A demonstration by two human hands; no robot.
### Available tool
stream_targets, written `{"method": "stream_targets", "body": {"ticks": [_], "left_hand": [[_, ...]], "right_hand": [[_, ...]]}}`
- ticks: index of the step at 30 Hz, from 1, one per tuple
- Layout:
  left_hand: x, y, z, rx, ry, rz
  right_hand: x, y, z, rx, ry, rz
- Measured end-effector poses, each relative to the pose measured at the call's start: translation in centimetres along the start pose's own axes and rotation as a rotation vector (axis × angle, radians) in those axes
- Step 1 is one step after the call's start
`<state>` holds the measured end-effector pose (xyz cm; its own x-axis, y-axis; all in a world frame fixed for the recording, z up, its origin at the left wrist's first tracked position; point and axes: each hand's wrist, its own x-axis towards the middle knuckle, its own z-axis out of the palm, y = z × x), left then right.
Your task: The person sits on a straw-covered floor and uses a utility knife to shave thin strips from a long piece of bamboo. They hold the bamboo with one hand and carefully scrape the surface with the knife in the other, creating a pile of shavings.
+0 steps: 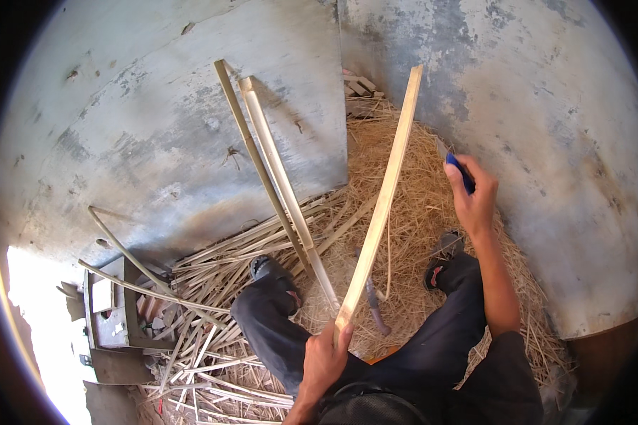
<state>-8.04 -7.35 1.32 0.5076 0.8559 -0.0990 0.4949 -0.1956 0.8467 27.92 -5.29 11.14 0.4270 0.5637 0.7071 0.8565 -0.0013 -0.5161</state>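
Observation:
My left hand [322, 363], low in the middle, is closed round the lower end of a long pale bamboo strip [386, 198]. The strip slants up and to the right from my fist, its far end high in front of me. Off to the right, my right hand [476, 193] is raised and wrapped round the blue handle of a knife [461, 175]. Its short grey blade points up and left, apart from the strip. Two more split lengths, a pale one [280, 177] and a darker one [255, 156], stand slanted left of the held strip.
Dry shavings [418, 170] cover the floor around my feet. A heap of split strips [213, 265] lies at left, beside a grey box [113, 312]. Between my legs is a thin dark tool [373, 301]. Grey walls [170, 106] stand ahead and at right [546, 127].

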Motion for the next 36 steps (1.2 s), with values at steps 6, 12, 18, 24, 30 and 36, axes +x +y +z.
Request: {"method": "stream_targets", "body": {"ticks": [6, 12, 18, 24, 30, 36], "left_hand": [[1.8, 0.9, -1.7, -0.053, 0.105, 0.05], [3.0, 2.7, -1.2, -0.106, 0.112, 0.053], [3.3, 3.8, -1.0, -0.09, 0.105, 0.082], [3.4, 4.3, -0.4, -0.069, 0.159, 0.152], [3.5, 4.0, 0.0, -0.051, 0.182, 0.152], [3.2, 3.8, 0.1, 0.009, 0.192, 0.186]], "right_hand": [[-4.8, -2.8, 1.0, 0.066, -0.348, -0.053], [-9.8, -5.4, 1.7, 0.214, -0.481, -0.226], [-10.9, -6.7, 1.9, 0.158, -0.501, -0.338], [-11.1, -7.1, 2.2, 0.165, -0.436, -0.362], [-11.1, -7.0, 2.3, 0.136, -0.386, -0.36], [-11.2, -7.1, 1.8, 0.08, -0.413, -0.347]]}}
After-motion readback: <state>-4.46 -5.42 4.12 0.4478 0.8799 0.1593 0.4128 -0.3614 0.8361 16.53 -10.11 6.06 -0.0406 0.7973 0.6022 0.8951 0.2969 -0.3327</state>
